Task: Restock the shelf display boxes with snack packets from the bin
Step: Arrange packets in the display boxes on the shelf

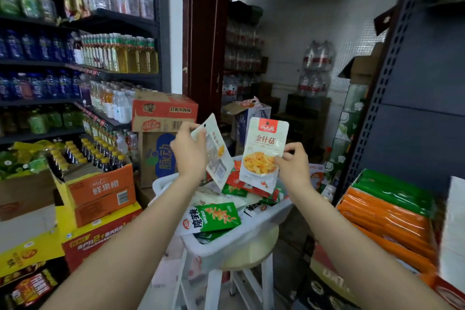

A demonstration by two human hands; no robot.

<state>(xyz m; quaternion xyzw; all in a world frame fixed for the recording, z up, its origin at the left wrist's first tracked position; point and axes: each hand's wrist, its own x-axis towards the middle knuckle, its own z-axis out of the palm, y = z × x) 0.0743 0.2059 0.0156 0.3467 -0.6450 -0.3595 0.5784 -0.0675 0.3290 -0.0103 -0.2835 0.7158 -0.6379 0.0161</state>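
Far left of frame, drink shelves (75, 58) and stacked orange cartons (100, 191). Centre-left, my left hand (188, 151) pinches a white snack packet (216, 156) by its top corner, back side turned toward me, tilted. Just right of it, my right hand (293, 166) grips a second packet (263, 156) by its right edge – red header, front facing me, upright. Both held above the white bin (251, 219) at lower centre, which sits on a stool (249, 257) and is full of mixed packets, a green one (216, 216) on top at its near edge. Lower right, display boxes with orange and green packets (387, 211).
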